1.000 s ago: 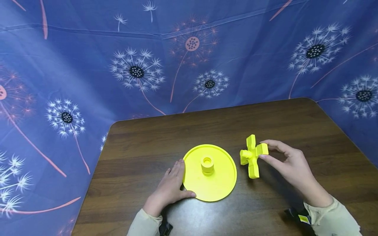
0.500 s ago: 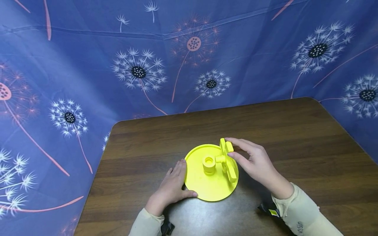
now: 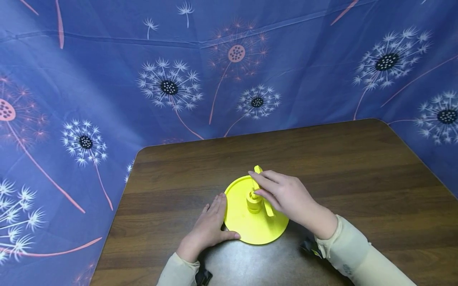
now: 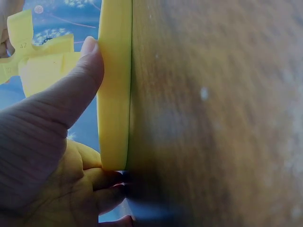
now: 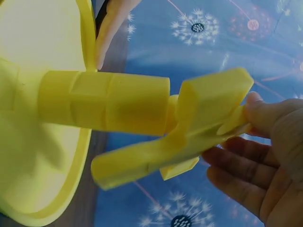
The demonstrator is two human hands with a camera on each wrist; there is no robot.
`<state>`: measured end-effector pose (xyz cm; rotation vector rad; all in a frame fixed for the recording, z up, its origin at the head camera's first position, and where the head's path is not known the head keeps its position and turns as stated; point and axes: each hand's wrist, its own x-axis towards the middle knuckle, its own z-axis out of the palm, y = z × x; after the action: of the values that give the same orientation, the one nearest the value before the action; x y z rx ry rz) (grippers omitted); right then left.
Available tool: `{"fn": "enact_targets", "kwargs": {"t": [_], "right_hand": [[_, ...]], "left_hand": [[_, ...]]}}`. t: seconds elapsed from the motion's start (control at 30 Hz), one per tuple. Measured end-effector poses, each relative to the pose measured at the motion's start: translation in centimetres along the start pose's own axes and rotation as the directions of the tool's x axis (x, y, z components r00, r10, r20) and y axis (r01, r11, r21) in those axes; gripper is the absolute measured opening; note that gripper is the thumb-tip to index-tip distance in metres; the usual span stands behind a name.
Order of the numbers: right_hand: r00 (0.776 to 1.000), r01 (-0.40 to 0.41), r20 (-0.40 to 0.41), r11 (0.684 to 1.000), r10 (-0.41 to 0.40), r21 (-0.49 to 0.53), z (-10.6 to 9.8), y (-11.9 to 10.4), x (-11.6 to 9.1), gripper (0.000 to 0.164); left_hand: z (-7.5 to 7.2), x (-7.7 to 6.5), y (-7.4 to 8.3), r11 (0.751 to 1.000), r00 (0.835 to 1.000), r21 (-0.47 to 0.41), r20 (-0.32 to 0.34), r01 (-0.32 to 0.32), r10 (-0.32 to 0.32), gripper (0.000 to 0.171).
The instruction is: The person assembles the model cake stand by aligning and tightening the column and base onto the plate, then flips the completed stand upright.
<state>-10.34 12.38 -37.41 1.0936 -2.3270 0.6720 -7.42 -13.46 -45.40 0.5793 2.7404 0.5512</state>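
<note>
A yellow round base (image 3: 247, 231) with a raised rim lies flat on the table, and a hollow post (image 3: 254, 205) rises from its middle. My left hand (image 3: 207, 228) rests against the left rim, fingers straight and thumb spread along the front edge; the left wrist view shows that thumb on the base's side (image 4: 113, 94). Between thumb and fingers, my right hand (image 3: 288, 194) pinches one arm of a yellow cross-shaped piece (image 5: 208, 109). The piece sits tilted at the post's top, its short stub right at the open end. My right hand partly hides it in the head view.
The brown wooden table (image 3: 171, 167) extends around the base. Behind it hangs a blue cloth (image 3: 200, 59) with a dandelion print. Dark wrist devices (image 3: 204, 277) show under both sleeves.
My right hand has carried the cross-shaped piece leftward from beside the base to the top of the post, turning and tilting it. My left hand has stayed at the rim.
</note>
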Motion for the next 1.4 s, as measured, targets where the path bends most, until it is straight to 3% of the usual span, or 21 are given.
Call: {"fn": "enact_targets", "kwargs": {"t": [0.17,0.3,0.5,0.7,0.8,0.97,1.07,1.17,1.27,1.4], "right_hand": [[0.995,0.080,0.061,0.992,-0.075,-0.097,0.6,-1.0,0.7,0.045],[0.992,0.107,0.073,0.989,-0.100,-0.100,1.4,-1.6,0.9,0.051],[0.988,0.142,0.076,0.986,-0.136,-0.090,2.7,-2.3,0.8,0.029],[0.977,0.178,0.148,0.968,-0.153,-0.176,3.5,-2.7,0.6,0.033],[0.980,0.164,0.140,0.976,-0.143,-0.144,3.5,-2.6,0.4,0.030],[0.996,0.077,0.035,0.997,-0.078,0.016,2.7,-1.4,-0.1,0.024],[0.999,-0.008,-0.052,0.997,0.012,0.083,2.4,-0.2,-0.8,0.024],[0.987,-0.112,-0.104,0.986,0.126,0.124,2.2,1.0,-1.6,0.027],[0.964,-0.241,-0.082,0.960,0.254,0.144,2.0,2.1,-2.5,0.032],[0.920,-0.390,0.034,0.900,0.391,0.195,1.7,3.1,-3.5,0.034]], "left_hand": [[0.0,-0.1,0.0,1.000,1.000,0.000,-0.010,-0.015,0.015,0.118],[-0.1,-0.1,0.0,1.000,1.000,-0.017,-0.008,-0.018,0.018,0.118],[0.0,0.0,-0.2,0.999,0.999,-0.012,-0.024,-0.030,0.030,0.116],[0.1,0.0,-0.2,1.000,0.999,-0.006,-0.031,-0.030,0.030,0.116],[0.1,0.0,-0.1,1.000,0.999,-0.009,-0.030,-0.030,0.030,0.116],[-0.1,0.0,0.0,1.000,0.999,-0.005,-0.028,-0.025,0.025,0.117],[-0.1,0.1,-0.1,1.000,0.999,0.000,-0.028,-0.023,0.023,0.117],[-0.1,0.1,-0.1,1.000,0.999,-0.003,-0.026,-0.021,0.021,0.117],[0.0,0.1,-0.1,1.000,1.000,-0.010,-0.023,-0.019,0.018,0.118],[0.1,0.2,-0.2,1.000,1.000,-0.010,-0.024,-0.018,0.018,0.118]]}}
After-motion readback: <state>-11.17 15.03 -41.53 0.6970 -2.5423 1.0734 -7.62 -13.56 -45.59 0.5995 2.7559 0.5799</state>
